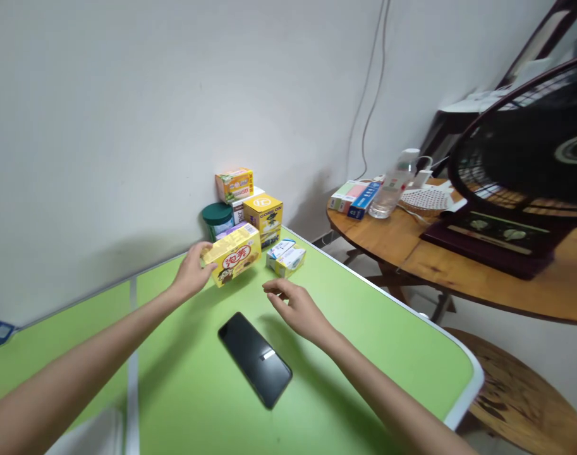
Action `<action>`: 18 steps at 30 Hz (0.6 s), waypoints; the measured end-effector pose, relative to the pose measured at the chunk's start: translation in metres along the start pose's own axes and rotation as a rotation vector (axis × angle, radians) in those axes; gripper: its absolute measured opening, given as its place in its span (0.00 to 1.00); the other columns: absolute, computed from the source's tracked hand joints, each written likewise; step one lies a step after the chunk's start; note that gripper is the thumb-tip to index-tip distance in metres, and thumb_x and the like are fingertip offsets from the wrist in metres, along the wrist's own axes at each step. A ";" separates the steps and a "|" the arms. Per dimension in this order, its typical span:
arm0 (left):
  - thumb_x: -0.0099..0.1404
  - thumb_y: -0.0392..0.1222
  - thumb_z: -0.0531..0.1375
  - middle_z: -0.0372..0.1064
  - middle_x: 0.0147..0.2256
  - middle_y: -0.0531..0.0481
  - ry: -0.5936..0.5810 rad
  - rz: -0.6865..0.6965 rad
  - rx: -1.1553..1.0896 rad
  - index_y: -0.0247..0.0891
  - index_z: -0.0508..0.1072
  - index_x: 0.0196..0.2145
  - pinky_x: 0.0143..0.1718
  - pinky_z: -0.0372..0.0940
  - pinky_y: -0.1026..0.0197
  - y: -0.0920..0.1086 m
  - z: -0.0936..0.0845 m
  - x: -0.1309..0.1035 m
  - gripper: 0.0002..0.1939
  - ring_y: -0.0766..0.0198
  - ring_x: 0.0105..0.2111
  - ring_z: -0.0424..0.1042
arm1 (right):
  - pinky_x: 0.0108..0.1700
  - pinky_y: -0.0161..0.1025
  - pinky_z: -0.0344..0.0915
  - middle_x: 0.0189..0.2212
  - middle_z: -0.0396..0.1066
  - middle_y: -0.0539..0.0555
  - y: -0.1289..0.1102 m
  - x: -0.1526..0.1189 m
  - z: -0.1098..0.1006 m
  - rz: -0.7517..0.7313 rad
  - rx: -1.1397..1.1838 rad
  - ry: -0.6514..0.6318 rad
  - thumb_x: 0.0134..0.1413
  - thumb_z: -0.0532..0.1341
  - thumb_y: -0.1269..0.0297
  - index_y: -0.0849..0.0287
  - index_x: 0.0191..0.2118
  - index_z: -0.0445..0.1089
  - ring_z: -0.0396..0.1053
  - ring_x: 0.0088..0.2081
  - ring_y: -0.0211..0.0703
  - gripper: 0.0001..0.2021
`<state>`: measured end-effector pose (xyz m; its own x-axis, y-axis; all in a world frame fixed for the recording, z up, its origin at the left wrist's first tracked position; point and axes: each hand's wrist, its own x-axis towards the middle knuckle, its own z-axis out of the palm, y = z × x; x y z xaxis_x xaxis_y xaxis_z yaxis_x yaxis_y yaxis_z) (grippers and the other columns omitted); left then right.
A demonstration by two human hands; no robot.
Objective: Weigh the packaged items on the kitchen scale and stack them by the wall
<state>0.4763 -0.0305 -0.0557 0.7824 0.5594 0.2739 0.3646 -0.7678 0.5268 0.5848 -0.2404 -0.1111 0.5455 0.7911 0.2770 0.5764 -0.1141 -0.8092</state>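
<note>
My left hand [193, 272] grips the left end of a yellow snack box [235, 256], tilted a little above the green table [364, 354]. Over the table to its right is my right hand [292, 306], fingers apart and slightly curled, holding nothing. Just beyond those fingers lies a small white and yellow box [285, 258]. A black phone [255, 357] rests flat between my forearms. Behind the snack box stand a yellow cube-shaped box [263, 212], a jar with a dark green lid [217, 215] and an orange and green box [234, 184] on top of the pile.
The pile stands near the wall [127, 126]. Right of the green table, a wooden table [392, 253] carries a dark fan [516, 145], a clear bottle [395, 186] and flat boxes [354, 197]. A wooden stool [525, 392] stands below, at lower right.
</note>
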 end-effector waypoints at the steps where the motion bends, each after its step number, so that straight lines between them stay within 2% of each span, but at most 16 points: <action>1: 0.55 0.37 0.58 0.66 0.47 0.42 -0.021 -0.022 -0.025 0.36 0.64 0.45 0.45 0.67 0.51 -0.008 -0.021 -0.017 0.19 0.54 0.48 0.66 | 0.39 0.42 0.68 0.38 0.73 0.57 -0.009 -0.002 0.003 -0.010 0.004 0.008 0.55 0.53 0.68 0.60 0.41 0.68 0.71 0.36 0.43 0.11; 3: 0.56 0.40 0.57 0.65 0.47 0.44 -0.078 -0.059 -0.088 0.38 0.64 0.46 0.42 0.69 0.52 -0.021 -0.061 -0.053 0.18 0.54 0.49 0.65 | 0.39 0.43 0.68 0.42 0.70 0.59 -0.030 -0.005 0.009 -0.033 0.022 0.011 0.54 0.54 0.67 0.60 0.47 0.65 0.70 0.39 0.44 0.14; 5: 0.57 0.42 0.57 0.65 0.47 0.46 -0.126 -0.077 -0.129 0.39 0.65 0.46 0.43 0.70 0.53 -0.030 -0.099 -0.091 0.18 0.55 0.51 0.63 | 0.41 0.45 0.68 0.49 0.65 0.61 -0.055 -0.008 0.018 -0.067 0.050 -0.043 0.51 0.58 0.64 0.58 0.54 0.59 0.68 0.45 0.46 0.23; 8: 0.57 0.42 0.56 0.65 0.47 0.46 -0.170 -0.102 -0.150 0.40 0.65 0.46 0.43 0.71 0.54 -0.035 -0.147 -0.147 0.17 0.55 0.50 0.64 | 0.44 0.46 0.68 0.58 0.56 0.63 -0.098 -0.015 0.041 -0.127 0.130 -0.243 0.45 0.64 0.63 0.57 0.61 0.48 0.62 0.53 0.51 0.37; 10: 0.57 0.41 0.56 0.65 0.47 0.46 -0.191 -0.132 -0.160 0.41 0.65 0.46 0.41 0.71 0.55 -0.037 -0.173 -0.182 0.17 0.56 0.49 0.66 | 0.44 0.44 0.68 0.56 0.60 0.62 -0.127 -0.021 0.063 -0.139 0.220 -0.381 0.45 0.64 0.65 0.57 0.60 0.50 0.63 0.52 0.51 0.36; 12: 0.57 0.39 0.56 0.66 0.47 0.47 -0.189 -0.164 -0.160 0.41 0.66 0.46 0.42 0.71 0.55 -0.044 -0.194 -0.215 0.17 0.56 0.49 0.66 | 0.43 0.43 0.68 0.49 0.67 0.59 -0.151 -0.029 0.090 -0.117 0.304 -0.493 0.46 0.63 0.67 0.58 0.54 0.57 0.68 0.47 0.48 0.28; 14: 0.56 0.37 0.56 0.66 0.47 0.47 -0.170 -0.201 -0.163 0.41 0.66 0.46 0.43 0.70 0.56 -0.056 -0.208 -0.246 0.18 0.58 0.49 0.66 | 0.41 0.43 0.69 0.44 0.70 0.57 -0.169 -0.040 0.118 -0.096 0.359 -0.567 0.45 0.63 0.68 0.60 0.48 0.60 0.70 0.43 0.46 0.21; 16: 0.56 0.36 0.56 0.65 0.48 0.47 -0.148 -0.242 -0.200 0.41 0.67 0.46 0.43 0.69 0.57 -0.071 -0.214 -0.274 0.18 0.59 0.49 0.65 | 0.40 0.44 0.69 0.44 0.70 0.58 -0.177 -0.051 0.146 -0.104 0.381 -0.614 0.45 0.63 0.67 0.60 0.46 0.61 0.70 0.42 0.48 0.20; 18: 0.55 0.34 0.56 0.65 0.49 0.47 -0.133 -0.267 -0.255 0.40 0.67 0.45 0.43 0.69 0.58 -0.087 -0.214 -0.298 0.18 0.59 0.49 0.65 | 0.42 0.45 0.68 0.44 0.70 0.59 -0.178 -0.062 0.169 -0.113 0.376 -0.644 0.46 0.63 0.67 0.59 0.47 0.61 0.70 0.44 0.49 0.20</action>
<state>0.1034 -0.0632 -0.0113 0.7416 0.6708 0.0027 0.4399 -0.4894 0.7529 0.3453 -0.1672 -0.0715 -0.0346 0.9939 0.1043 0.2980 0.1098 -0.9482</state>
